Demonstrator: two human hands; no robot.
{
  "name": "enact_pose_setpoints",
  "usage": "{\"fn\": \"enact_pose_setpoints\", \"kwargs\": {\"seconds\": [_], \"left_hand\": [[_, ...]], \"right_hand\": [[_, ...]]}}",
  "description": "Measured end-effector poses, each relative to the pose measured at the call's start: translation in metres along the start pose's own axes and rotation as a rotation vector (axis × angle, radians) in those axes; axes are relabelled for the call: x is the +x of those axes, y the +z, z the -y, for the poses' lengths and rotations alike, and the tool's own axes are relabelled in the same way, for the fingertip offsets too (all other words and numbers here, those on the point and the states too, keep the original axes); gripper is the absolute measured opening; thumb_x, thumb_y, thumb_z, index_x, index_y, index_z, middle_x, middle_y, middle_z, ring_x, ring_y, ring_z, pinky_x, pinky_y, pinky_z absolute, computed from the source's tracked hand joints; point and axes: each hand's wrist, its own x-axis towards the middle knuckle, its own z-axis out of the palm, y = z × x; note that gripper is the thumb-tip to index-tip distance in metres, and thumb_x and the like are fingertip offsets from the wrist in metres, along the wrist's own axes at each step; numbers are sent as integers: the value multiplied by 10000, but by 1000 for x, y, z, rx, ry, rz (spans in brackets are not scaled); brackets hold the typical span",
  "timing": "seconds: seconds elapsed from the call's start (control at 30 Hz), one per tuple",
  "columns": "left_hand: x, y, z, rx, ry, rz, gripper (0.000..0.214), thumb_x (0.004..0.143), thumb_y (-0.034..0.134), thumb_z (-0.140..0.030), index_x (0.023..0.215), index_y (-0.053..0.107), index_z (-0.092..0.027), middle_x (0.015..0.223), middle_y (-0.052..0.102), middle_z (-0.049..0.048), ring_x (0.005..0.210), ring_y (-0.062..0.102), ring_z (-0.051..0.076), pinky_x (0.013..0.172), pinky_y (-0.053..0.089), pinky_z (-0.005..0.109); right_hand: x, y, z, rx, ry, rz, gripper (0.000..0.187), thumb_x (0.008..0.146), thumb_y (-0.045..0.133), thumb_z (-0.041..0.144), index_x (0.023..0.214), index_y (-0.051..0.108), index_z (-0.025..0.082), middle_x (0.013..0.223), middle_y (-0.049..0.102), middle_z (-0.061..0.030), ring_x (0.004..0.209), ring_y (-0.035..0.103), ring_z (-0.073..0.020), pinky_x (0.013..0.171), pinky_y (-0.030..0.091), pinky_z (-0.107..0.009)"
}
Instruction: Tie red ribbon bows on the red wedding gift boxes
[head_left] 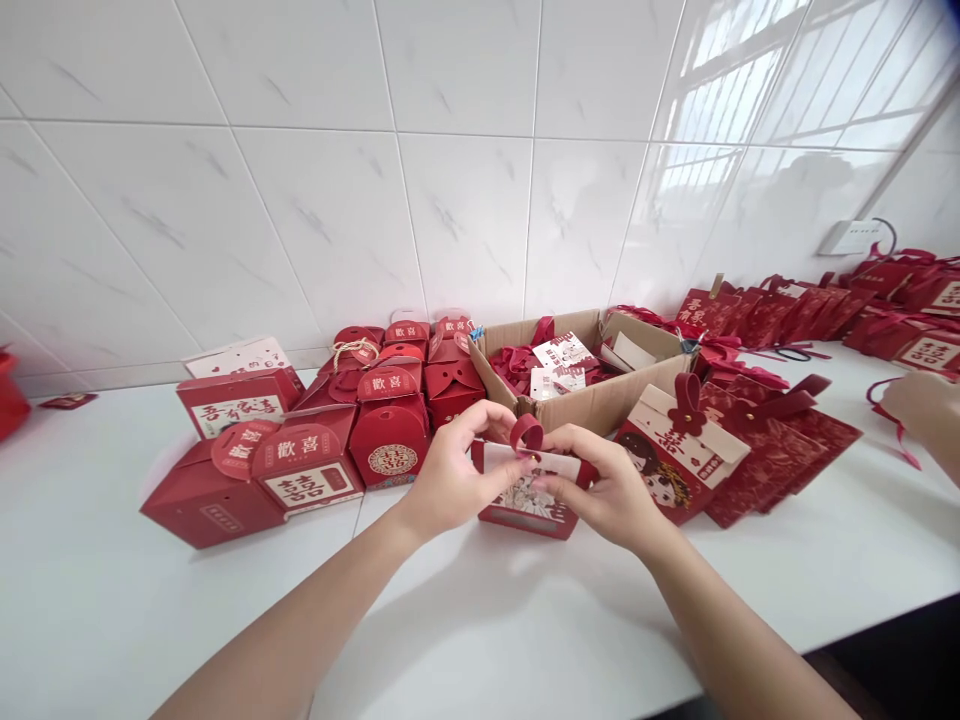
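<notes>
A small red and white gift box (pixel 525 522) with a printed figure design stands on the white table between my hands. On its top a dark red strap loop (pixel 527 432) curls up around a small gold stud. My left hand (pixel 463 468) pinches the loop's base from the left, thumb on the box front. From the right, my right hand (pixel 600 482) grips the box's upper edge, thumb pressed on the front near the stud. Both hands are closed on the same box. Parts of its top and sides are hidden behind my fingers.
Several folded red boxes (pixel 390 450) stand at left. Behind my hands is a cardboard box (pixel 600 400) of ribbons and cards. Red gift bags (pixel 772 440) lean at right. Another person's hand (pixel 926 410) holds a ribbon at far right. A tiled wall (pixel 465 220) rises behind.
</notes>
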Motion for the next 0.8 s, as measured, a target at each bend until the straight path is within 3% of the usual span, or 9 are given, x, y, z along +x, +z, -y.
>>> {"fn": "enact_pose_setpoints", "kwargs": {"seconds": [0.07,0.2,0.3,0.4,0.57,0.8], "left_hand": [[1,-8,-5,29,6,93,232,772,673,-248,956,541,-200,917,628,24,856,596,155,776,487,283],[1,-29,-15,80,32,240,495,789,648,-234,1248,463,-265,1130,595,50,1027,560,178,870,485,313],[0,-45,-21,56,62,286,448,856,575,-257,1290,466,-277,1151,600,53,1014,570,165,867,495,308],[0,-56,-27,67,92,255,242,840,608,-292,1071,610,-219,1017,650,43,907,606,156,806,512,285],[-6,-61,-42,158,141,71,82,779,674,-244,770,630,-176,763,662,-5,743,614,118,681,511,218],[-13,-50,-46,227,236,-25,64,748,654,-107,736,637,-167,715,676,-22,679,623,98,611,498,183]], "right_hand": [[2,1,1,6,12,-17,172,809,648,204,979,622,211,904,668,-24,822,623,-154,745,495,-262],[5,7,5,62,66,-50,111,815,639,227,922,637,197,873,678,-22,809,631,-157,741,509,-264],[7,14,13,139,119,-25,113,803,658,252,903,637,203,861,681,-9,789,637,-150,714,523,-248],[7,21,26,227,177,24,144,798,667,271,926,640,211,871,686,-3,766,646,-140,661,531,-224],[5,35,46,231,223,54,158,812,641,257,960,635,202,942,684,-27,844,654,-161,707,542,-246],[1,47,58,106,144,-28,160,791,639,196,951,624,201,927,681,-15,873,640,-148,795,518,-240]]}}
